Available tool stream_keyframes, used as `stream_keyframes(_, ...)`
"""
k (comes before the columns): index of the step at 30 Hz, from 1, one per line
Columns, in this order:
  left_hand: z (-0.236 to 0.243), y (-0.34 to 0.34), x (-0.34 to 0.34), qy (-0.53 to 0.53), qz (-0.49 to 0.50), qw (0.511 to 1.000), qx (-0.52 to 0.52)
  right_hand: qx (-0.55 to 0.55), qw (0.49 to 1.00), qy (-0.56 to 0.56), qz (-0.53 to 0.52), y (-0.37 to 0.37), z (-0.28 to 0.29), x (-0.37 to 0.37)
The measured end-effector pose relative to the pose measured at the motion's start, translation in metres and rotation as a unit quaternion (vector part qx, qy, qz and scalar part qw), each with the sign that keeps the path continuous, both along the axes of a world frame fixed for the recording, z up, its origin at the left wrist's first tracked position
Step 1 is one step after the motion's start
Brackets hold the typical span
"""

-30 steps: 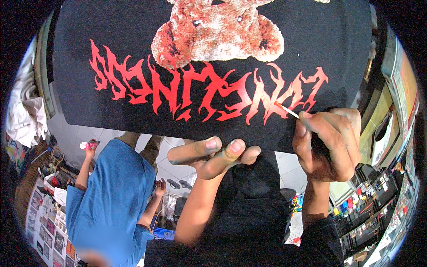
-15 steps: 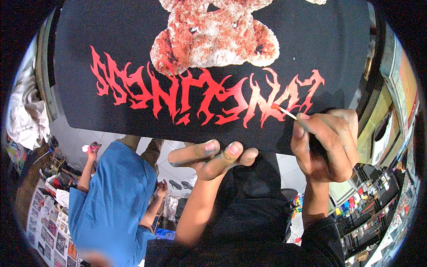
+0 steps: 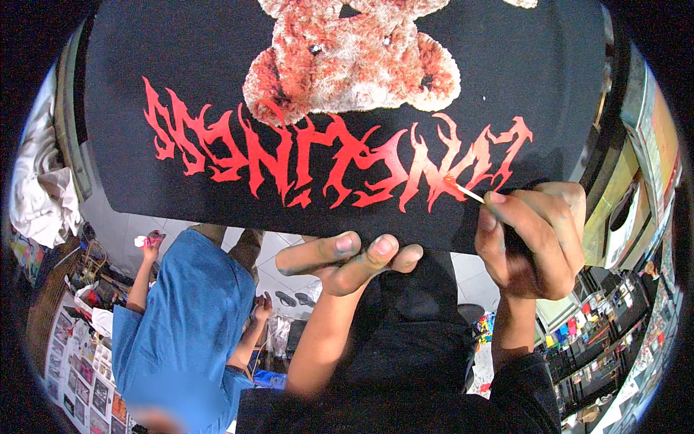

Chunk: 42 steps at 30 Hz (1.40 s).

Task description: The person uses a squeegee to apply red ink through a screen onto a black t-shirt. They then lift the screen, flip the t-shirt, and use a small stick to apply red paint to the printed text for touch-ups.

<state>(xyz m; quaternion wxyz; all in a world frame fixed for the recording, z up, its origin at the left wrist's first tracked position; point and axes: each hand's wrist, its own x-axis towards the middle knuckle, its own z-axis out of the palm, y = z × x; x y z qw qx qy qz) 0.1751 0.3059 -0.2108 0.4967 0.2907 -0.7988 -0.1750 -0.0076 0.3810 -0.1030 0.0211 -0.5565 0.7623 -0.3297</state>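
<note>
A black fabric panel [image 3: 181,43] fills the upper view, printed with a fuzzy bear picture [image 3: 347,72] and red flame-shaped lettering [image 3: 311,163]. My right hand [image 3: 531,239] pinches a thin white stick [image 3: 471,193] between thumb and forefinger; its red-tinged tip touches the lettering near the right end. My left hand [image 3: 350,264] is at the panel's lower edge, palm up, fingers loosely bent and apart, with fingertips at the edge and thumb out of sight. Bluish smudges mark my fingers.
A co-worker in a blue shirt [image 3: 188,304] is at lower left, holding a small pink-white item [image 3: 148,240]. White cloth [image 3: 43,181] hangs at left. Pale boards [image 3: 636,188] stand at right. Below are a tiled floor [image 3: 275,267], sandals [image 3: 289,299] and cluttered shelves [image 3: 600,347].
The panel's print sits slightly lower in view than a second ago, and my right hand and the stick tip have shifted slightly down with it. My left hand has barely moved.
</note>
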Motion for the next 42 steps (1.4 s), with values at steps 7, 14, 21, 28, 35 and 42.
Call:
stream_keyframes(7, 0.002, -0.002, -0.002, 0.008, -0.010, 1.000, 0.002, -0.018, 1.000, -0.001, -0.018, 0.000, -0.004, 0.002)
stream_keyframes(14, 0.003, -0.004, -0.003, 0.017, -0.015, 1.000, 0.009, -0.014, 1.000, -0.004, -0.007, -0.001, -0.002, 0.002)
stream_keyframes(21, 0.002, -0.008, -0.008, 0.044, -0.033, 0.998, 0.024, -0.016, 1.000, -0.011, -0.021, -0.003, 0.001, -0.001)
stream_keyframes(28, 0.007, -0.011, -0.007, 0.055, -0.021, 0.998, 0.025, -0.046, 0.999, -0.013, -0.015, -0.004, -0.003, 0.000)
stream_keyframes(35, 0.022, -0.007, 0.011, -0.009, -0.044, 0.995, 0.087, -0.079, 0.994, -0.049, -0.049, -0.005, 0.005, -0.001)
stream_keyframes(42, 0.051, -0.026, 0.014, -0.044, -0.090, 0.988, 0.114, -0.083, 0.990, -0.087, -0.069, -0.009, 0.006, 0.004)
